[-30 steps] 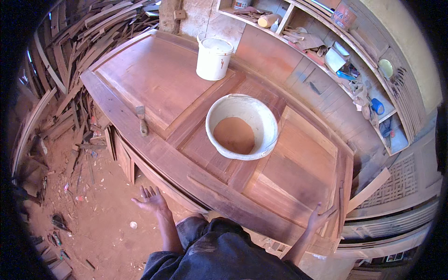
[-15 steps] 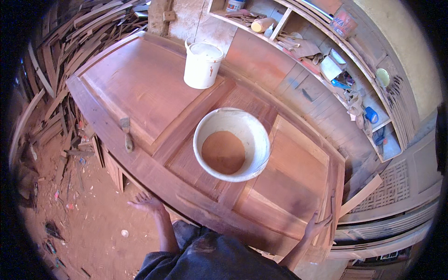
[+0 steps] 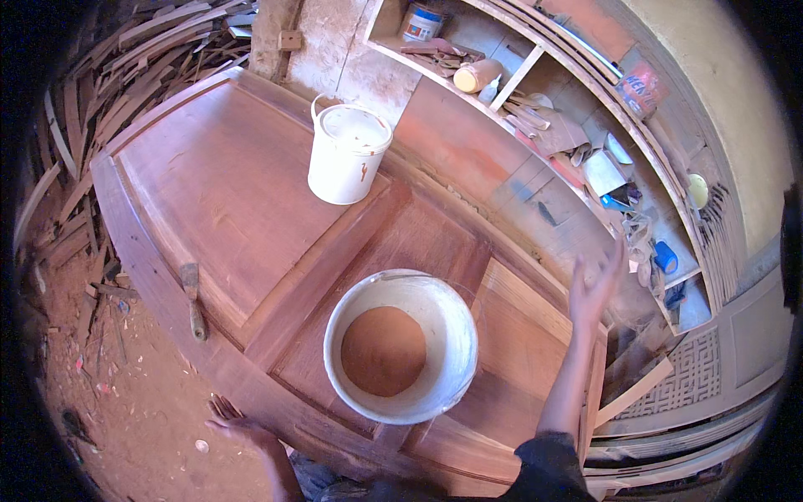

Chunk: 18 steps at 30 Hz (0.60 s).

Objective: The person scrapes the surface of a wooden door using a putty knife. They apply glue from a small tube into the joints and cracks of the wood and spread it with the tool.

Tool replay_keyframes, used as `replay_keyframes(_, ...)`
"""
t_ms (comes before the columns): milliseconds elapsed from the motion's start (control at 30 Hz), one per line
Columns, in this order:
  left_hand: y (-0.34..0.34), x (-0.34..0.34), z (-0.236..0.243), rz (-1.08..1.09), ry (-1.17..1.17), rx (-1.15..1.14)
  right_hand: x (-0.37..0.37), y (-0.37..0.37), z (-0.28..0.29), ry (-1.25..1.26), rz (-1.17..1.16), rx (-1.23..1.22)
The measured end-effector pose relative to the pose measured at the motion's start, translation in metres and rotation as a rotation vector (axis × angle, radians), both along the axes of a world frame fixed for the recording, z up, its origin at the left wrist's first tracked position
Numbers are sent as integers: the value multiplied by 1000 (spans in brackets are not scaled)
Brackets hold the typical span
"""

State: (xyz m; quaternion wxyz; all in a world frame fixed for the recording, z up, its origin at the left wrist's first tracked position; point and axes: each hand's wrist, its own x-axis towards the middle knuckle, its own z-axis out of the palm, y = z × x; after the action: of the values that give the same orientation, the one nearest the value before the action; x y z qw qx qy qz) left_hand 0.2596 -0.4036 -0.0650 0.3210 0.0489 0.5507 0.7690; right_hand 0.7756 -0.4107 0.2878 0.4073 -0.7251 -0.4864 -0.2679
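Note:
A white open bucket (image 3: pixel 456 360) stands on a brown panelled wooden door (image 3: pixel 226 209), with reddish-brown powder (image 3: pixel 383 351) in its bottom. Beyond it, towards the far left, is a lidded white bucket (image 3: pixel 345 163) with a drip down its side. A scraper (image 3: pixel 194 301) with a worn handle lies along the door's left edge. My left hand (image 3: pixel 241 425) is off the door's near edge, fingers spread, holding nothing. Over the door's far right end my right hand (image 3: pixel 597 289) reaches towards the shelves, open and slightly blurred, with nothing in it.
Wall shelves (image 3: pixel 539 71) along the back hold a paint tin (image 3: pixel 422 23), a yellowish jar (image 3: pixel 477 76), sandpaper-like scraps and a blue cup (image 3: pixel 666 257). Wood offcuts (image 3: pixel 125 92) pile up at the far left. Carved panels (image 3: pixel 682 381) lean at the right.
My right hand has lifted from the door's right end and reached out towards the shelves. The left hand stays open beside the near edge. My view has shifted, and the buckets appear lower.

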Motion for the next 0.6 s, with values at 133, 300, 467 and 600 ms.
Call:
replay_keyframes(133,-5,-14,-15,-70,40,-36,1,150,24,-101,299,-163)
replay_keyframes(300,5,1,4,-159,-6,-143,9,287,33,-139,262,-269)
replay_keyframes(467,1,-3,0,-183,-83,-64,40,384,27,-15,0,-326)
replay_keyframes(600,4,-7,6,-215,-54,-117,51,409,27,114,-72,-375)
